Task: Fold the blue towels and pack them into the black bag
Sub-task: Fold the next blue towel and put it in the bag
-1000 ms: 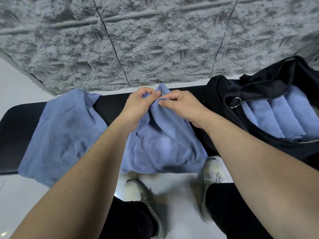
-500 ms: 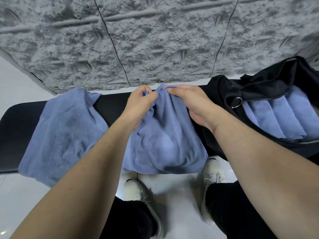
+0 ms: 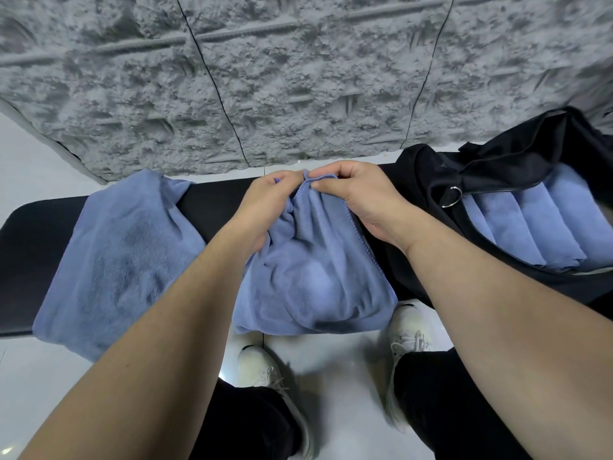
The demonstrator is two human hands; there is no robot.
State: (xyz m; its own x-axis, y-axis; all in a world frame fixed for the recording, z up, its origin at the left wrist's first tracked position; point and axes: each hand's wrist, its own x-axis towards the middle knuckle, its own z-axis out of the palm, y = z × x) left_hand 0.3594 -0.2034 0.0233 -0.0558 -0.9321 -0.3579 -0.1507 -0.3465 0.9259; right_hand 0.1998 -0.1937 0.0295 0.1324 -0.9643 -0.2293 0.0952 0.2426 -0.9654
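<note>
Currently, in the head view, a blue towel (image 3: 311, 277) is held at its far edge by both hands above a black bench (image 3: 212, 207). The left hand (image 3: 265, 207) is curled, with the towel's edge gripped between thumb and fingers. The right hand (image 3: 361, 197) is just beside it, almost touching, and the same edge is pinched between its thumb and forefinger. Below the hands the towel is gathered into loose folds, and its near edge is draped over the front of the bench. To the left of the left hand, well apart from it, a second blue towel (image 3: 116, 260) is spread across the bench with its near end hung over the edge. To the right of the right hand a black bag (image 3: 431, 180) is lying open on the bench, and folded blue towels (image 3: 544, 227) are packed side by side inside it. A metal ring (image 3: 451, 198) is seen on the bag. Below the forearms, white shoes (image 3: 265, 363) are placed on a pale floor (image 3: 331, 366).
</note>
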